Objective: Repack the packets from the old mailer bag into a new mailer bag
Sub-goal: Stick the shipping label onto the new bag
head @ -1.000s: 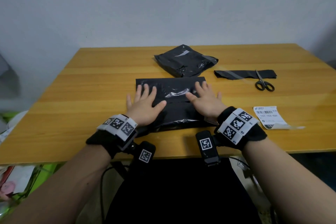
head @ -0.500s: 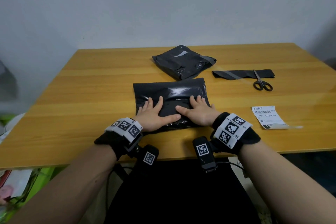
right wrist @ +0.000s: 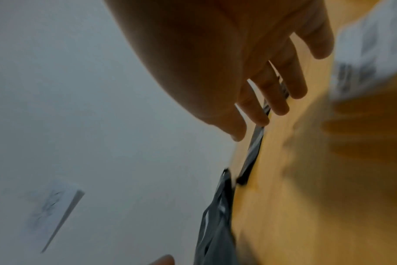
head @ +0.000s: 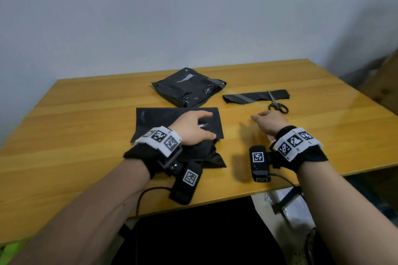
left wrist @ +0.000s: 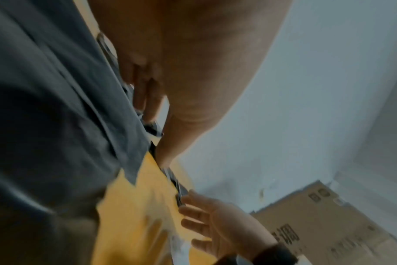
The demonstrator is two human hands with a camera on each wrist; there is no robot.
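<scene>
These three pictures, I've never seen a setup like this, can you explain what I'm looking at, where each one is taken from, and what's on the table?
No machine here: a person works with bare hands, wearing black wristbands with printed square markers and a small camera on each wrist. The big picture comes from a camera on the person's head, looking down at a wooden table. The two blurry pictures come from the wrist cameras, looking along the fingers. The left hand rests on a flat black mailer bag. The right hand is open above the table, holding nothing. Farther back lie a crumpled black bag, a cut-off black strip and scissors.
</scene>
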